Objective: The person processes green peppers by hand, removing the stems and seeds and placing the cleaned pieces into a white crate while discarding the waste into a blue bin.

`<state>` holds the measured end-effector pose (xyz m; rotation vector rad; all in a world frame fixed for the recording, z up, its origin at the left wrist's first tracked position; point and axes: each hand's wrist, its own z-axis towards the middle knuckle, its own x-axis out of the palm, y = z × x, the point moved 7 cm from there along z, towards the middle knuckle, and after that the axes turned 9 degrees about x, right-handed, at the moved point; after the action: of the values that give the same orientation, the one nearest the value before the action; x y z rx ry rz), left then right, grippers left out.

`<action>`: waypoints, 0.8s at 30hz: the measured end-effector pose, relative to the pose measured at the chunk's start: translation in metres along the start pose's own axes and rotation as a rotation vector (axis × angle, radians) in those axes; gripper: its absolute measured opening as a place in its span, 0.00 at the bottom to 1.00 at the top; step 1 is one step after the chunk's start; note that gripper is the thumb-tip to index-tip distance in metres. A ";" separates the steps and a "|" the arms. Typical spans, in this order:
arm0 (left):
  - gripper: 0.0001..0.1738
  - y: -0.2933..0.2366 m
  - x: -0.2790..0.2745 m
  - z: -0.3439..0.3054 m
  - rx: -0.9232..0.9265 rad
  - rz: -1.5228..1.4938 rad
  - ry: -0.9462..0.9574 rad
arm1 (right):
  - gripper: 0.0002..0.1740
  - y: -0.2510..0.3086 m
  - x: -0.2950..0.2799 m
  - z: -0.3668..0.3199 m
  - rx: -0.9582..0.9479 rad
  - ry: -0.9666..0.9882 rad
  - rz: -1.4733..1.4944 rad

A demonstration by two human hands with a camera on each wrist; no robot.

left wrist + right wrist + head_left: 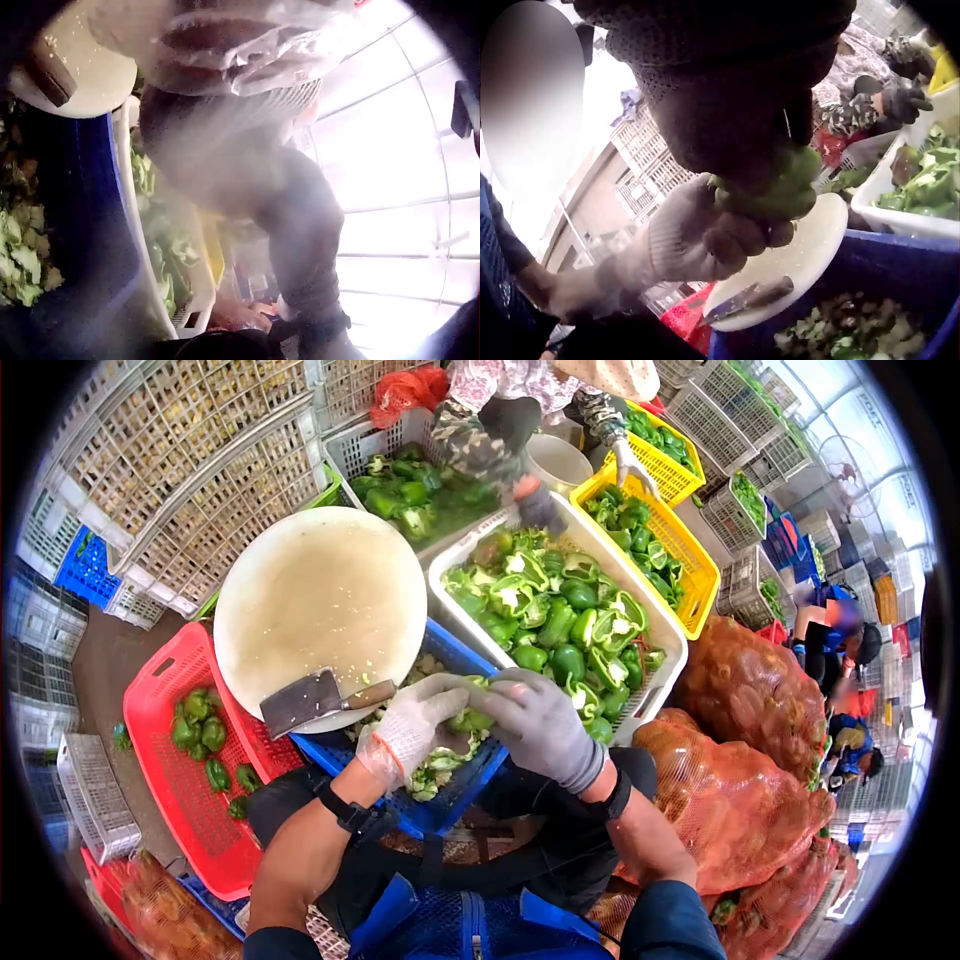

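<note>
Both gloved hands meet over a blue crate [440, 815] of pepper scraps. A green bell pepper [776, 187] is between them. My left hand [415, 722], in a whitish knit glove under thin plastic, grips it from one side. The right hand [545, 728], in a grey glove, holds it from the other and hides much of it in the head view. Beside the left hand lies a cleaver [305, 700] with a wooden handle, on a round white chopping board [320, 585]. In the left wrist view the glove covers the pepper.
A white tub [672, 670] of cut green peppers stands beyond the right hand. On the left is a red crate [155, 735] with some whole peppers. Red mesh sacks [725, 800] bulge on the right. Across from me another person's gloved hand [632, 468] is over yellow crates [700, 600].
</note>
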<state>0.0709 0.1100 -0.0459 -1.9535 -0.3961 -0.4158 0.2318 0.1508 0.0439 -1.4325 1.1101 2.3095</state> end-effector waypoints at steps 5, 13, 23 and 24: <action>0.21 0.008 0.007 -0.003 0.057 -0.186 0.043 | 0.44 -0.035 0.033 -0.018 0.662 -0.018 1.021; 0.11 0.001 0.025 -0.019 0.834 1.229 0.096 | 0.28 -0.053 0.104 -0.029 0.712 -0.197 1.603; 0.20 -0.015 0.031 -0.019 0.521 1.288 -0.043 | 0.30 -0.034 0.115 -0.025 0.842 -0.145 1.435; 0.19 -0.012 0.026 -0.016 0.534 1.319 -0.053 | 0.31 -0.031 0.111 -0.023 0.828 -0.167 1.422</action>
<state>0.0867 0.1018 -0.0185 -1.3235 0.6983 0.5498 0.2074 0.1343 -0.0698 0.0193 3.0931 1.8075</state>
